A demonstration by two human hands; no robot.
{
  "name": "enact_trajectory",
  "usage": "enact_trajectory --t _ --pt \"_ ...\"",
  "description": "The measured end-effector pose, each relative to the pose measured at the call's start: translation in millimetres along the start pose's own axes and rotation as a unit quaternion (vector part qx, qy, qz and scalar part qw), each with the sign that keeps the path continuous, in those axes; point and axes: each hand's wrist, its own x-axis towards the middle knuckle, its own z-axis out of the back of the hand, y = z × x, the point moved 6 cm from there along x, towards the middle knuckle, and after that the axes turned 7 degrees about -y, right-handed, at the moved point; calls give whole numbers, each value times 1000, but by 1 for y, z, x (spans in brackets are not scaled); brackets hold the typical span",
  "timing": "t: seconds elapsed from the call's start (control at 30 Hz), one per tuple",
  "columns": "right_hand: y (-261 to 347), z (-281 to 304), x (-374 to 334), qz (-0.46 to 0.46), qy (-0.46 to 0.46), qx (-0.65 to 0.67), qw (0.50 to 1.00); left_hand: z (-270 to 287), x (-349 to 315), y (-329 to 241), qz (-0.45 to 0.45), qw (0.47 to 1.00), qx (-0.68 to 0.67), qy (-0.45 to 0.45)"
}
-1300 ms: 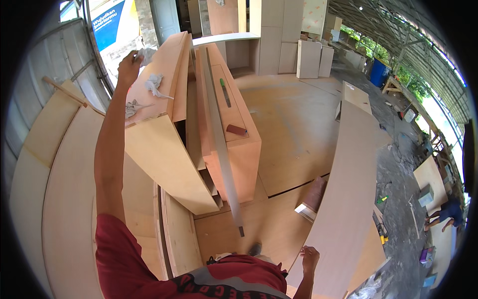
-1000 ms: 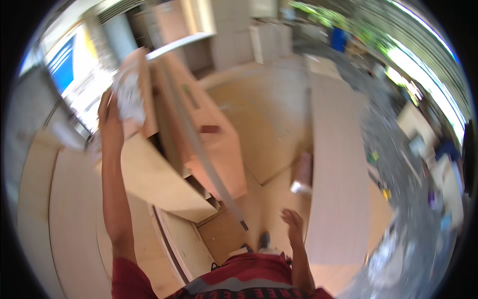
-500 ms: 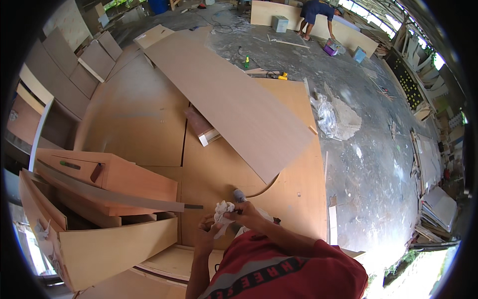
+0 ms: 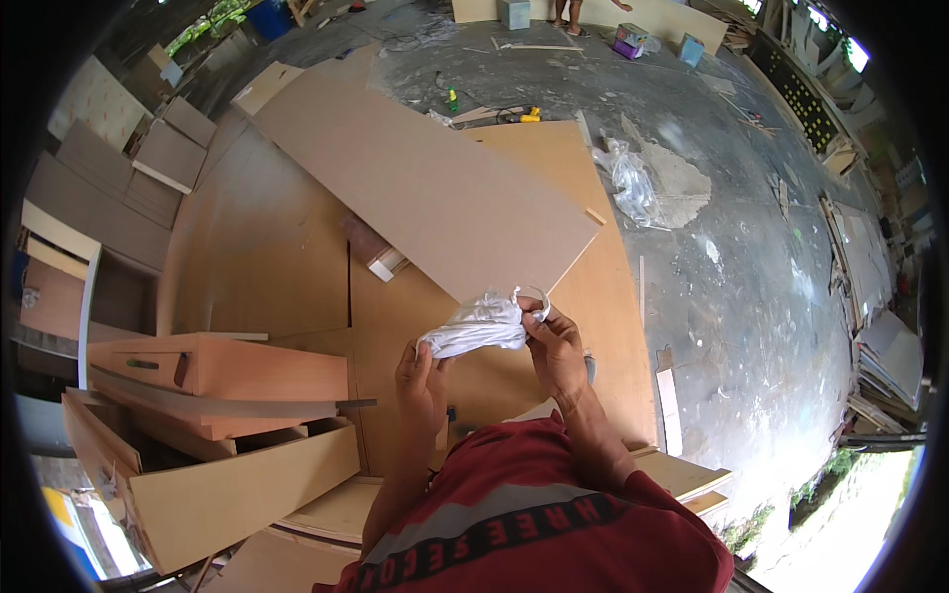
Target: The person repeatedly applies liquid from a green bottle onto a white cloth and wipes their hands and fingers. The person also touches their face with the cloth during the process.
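A crumpled white cloth (image 4: 479, 326) is stretched between my two hands, above the near end of a large brown panel (image 4: 425, 178). My left hand (image 4: 422, 381) pinches its left end between thumb and fingers. My right hand (image 4: 557, 348) grips the other end, where a thin white loop sticks up past the fingers. Below, a wide tan wooden sheet (image 4: 618, 356) carries the brown panel, which lies aslant. A small grey object (image 4: 590, 369) shows beside my right wrist, mostly hidden.
Left of me stand an orange-brown wooden box (image 4: 267, 371), a long curved strip (image 4: 222, 403) and an open pale wooden box (image 4: 247, 494). Beyond the panel lies a yellow tool (image 4: 531, 115). Clear plastic (image 4: 633, 183) lies on the grey floor. Another person (image 4: 568, 15) stands at the back.
The cloth was bunched up close to my body; now it is pulled out lengthwise and held farther forward. My hands have moved apart and away from me. The other person is now mostly out of view.
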Motion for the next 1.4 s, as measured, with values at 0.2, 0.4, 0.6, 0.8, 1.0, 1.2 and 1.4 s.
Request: enact_trajectory --t 0.2,0.4,0.6,0.8,1.0,1.2,1.4 --pt "97 110 6 68 -30 -122 990 -111 36 117 59 992 29 111" --pt "211 228 36 188 -55 -307 931 -247 52 234 172 976 -24 132" --pt "249 295 63 18 -88 -187 978 -334 80 309 295 939 -3 178" --pt "308 337 124 115 -260 -209 936 -388 155 369 298 944 21 142" --pt "351 375 274 167 -201 -282 923 -467 249 442 226 911 161 304" --pt "429 348 451 119 -165 -121 972 -539 414 423 158 954 129 222" --pt "454 291 616 45 -61 -126 989 -579 545 380 70 981 168 74"
